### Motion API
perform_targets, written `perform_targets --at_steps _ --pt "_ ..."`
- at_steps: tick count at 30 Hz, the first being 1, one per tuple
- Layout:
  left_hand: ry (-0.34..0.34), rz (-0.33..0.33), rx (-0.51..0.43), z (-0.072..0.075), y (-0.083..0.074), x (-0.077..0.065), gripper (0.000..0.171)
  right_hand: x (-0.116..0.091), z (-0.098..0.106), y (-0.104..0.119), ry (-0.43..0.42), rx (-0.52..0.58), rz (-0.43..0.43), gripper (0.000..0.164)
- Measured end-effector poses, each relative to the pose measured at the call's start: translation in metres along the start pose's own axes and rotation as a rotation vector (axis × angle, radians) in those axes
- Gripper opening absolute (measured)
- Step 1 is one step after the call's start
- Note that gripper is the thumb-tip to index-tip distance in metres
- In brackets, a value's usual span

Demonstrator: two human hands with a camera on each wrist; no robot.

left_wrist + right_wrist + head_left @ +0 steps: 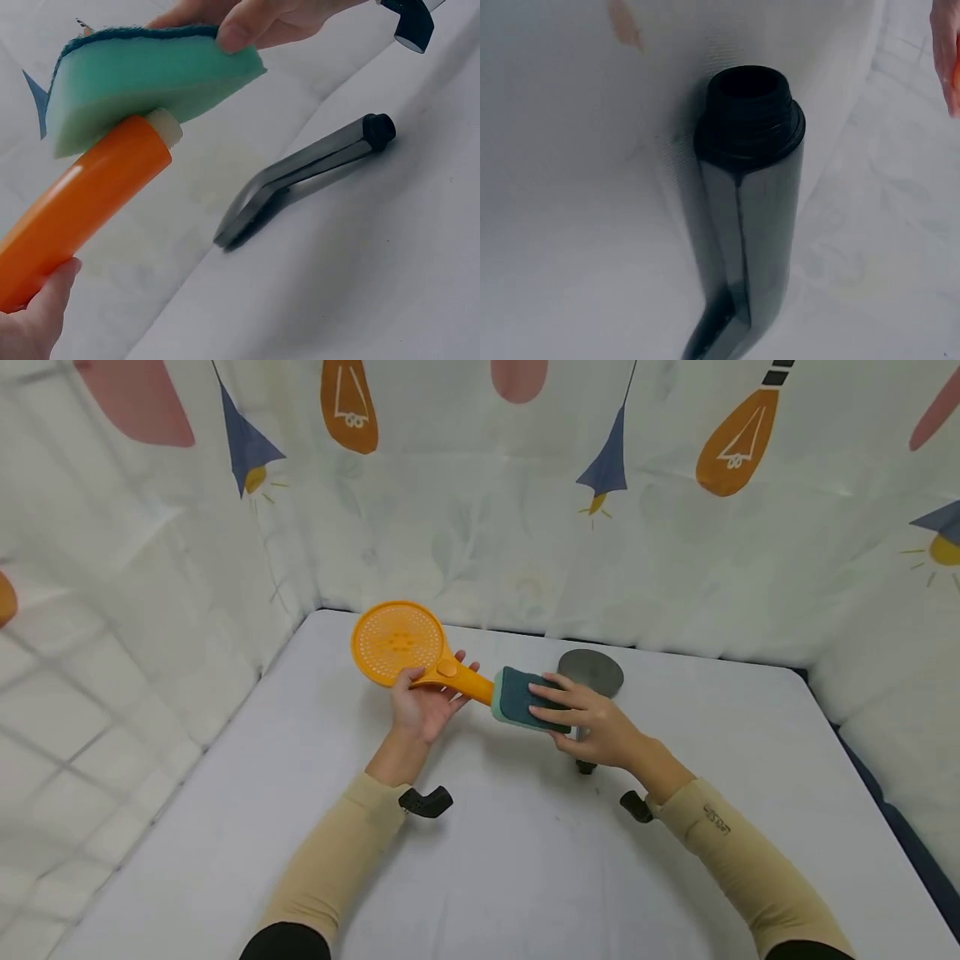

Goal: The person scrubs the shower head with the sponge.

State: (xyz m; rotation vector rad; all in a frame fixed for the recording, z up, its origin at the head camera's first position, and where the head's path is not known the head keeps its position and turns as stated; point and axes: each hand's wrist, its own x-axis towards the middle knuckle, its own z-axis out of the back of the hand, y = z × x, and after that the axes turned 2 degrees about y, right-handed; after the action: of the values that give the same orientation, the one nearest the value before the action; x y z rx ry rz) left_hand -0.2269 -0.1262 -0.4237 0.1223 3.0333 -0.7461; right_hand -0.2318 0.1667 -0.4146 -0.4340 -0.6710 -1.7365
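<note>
My left hand [422, 712] holds an orange shower head [397, 645] by its neck, thumb along the near side, its round perforated face toward the camera. Its handle slants down to the right. My right hand [606, 728] grips a sponge [516, 697] with a dark teal scouring side and a pale green foam side. In the left wrist view, the foam [157, 82] lies against the threaded end of the orange handle [86, 199]. Beneath the right hand, a grey shower head [588, 672] rests on the table, partly hidden; its handle [757, 210] ends in a black threaded collar.
A white cloth covers the table [510, 860]. White curtains [465, 510] printed with lamps and bulbs hang along the back and sides. Each wrist wears a black camera mount [426, 802] over a beige sleeve [337, 852].
</note>
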Motion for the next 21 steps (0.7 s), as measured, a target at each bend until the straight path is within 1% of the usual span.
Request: perform_targets --at_steps 4,7,11,14,16,21 --pt "-0.004 -0.028 0.006 0.001 -0.004 0.001 0.062 -0.011 0.000 -0.005 -0.046 0.021 0.030 0.036" --pt "-0.002 -0.023 0.026 0.001 -0.005 0.001 0.062 -0.014 0.000 -0.008 -0.076 0.034 0.021 0.036" --pt "0.002 0.026 0.035 0.002 -0.003 0.000 0.061 -0.007 -0.004 -0.007 -0.065 0.013 0.020 0.035" --pt "0.003 0.046 0.024 0.003 0.000 0.000 0.061 0.000 -0.007 -0.006 -0.054 -0.009 0.017 0.036" --pt "-0.006 0.041 0.019 0.004 0.001 0.000 0.061 0.001 -0.006 -0.006 -0.062 -0.010 0.011 0.036" --pt "-0.018 0.014 0.036 0.004 0.002 -0.001 0.061 -0.004 -0.002 -0.009 -0.115 0.038 -0.012 0.036"
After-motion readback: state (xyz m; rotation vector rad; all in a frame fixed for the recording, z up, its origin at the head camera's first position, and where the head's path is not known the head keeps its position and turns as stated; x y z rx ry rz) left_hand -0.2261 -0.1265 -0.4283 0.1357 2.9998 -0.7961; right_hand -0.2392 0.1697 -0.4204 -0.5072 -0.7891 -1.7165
